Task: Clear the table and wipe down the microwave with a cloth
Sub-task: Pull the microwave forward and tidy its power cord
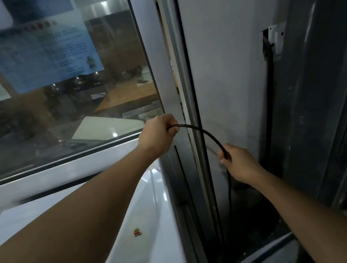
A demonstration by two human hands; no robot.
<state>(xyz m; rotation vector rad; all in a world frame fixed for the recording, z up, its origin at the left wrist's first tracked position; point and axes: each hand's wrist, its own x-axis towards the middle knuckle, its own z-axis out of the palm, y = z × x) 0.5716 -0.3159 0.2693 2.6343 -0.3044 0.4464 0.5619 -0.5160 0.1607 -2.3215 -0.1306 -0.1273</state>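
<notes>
Between both hands (159,133) (238,162), black cable (203,130) arches left-to-right, then drops.

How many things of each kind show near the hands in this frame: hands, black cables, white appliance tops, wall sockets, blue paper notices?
Hands: 2, the left hand and the right hand, both gripping one cable
Black cable: 1
White appliance top: 1
Wall socket: 1
Blue paper notice on the window: 1
Total: 6

A cable (203,133) arcs between the left hand (157,135) and right hand (239,162). The window (62,79) lies left of it, the wall socket (275,40) upper right. The microwave (149,222) sits below the window.
</notes>
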